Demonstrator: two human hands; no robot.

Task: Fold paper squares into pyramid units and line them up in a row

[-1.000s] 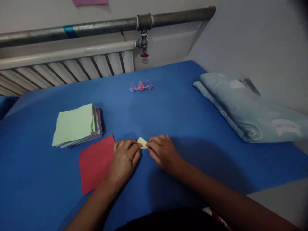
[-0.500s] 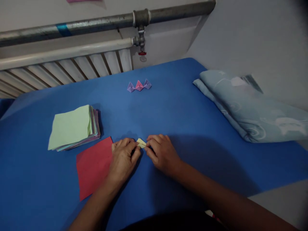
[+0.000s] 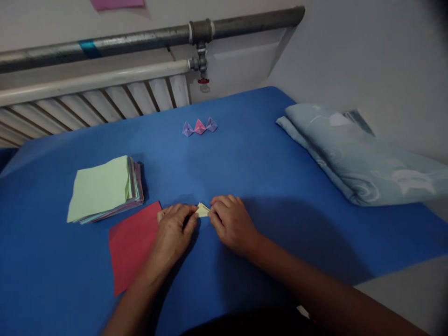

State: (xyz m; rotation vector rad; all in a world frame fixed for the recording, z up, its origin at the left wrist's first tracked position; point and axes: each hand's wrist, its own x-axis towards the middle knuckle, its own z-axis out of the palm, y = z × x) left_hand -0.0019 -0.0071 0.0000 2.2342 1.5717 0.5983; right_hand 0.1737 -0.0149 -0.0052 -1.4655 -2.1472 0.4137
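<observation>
A small folded piece of yellow paper is held between both hands, just above or on the blue surface. My left hand pinches its left corner with thumb and fingers. On the other side, my right hand is closed on the right corner. The fingertips hide both ends of the paper, and its middle shows a raised fold. Partly under my left hand and forearm lies a red square sheet.
A stack of coloured paper, pale green on top, sits to the left. Three joined folded paper pieces, purple and pink, stand farther back. A folded light-blue cloth lies right. Behind the blue surface are a radiator and pipe.
My left hand has drawn slightly away from my right, and more of the yellow paper shows between them. The whole view has shifted a little.
</observation>
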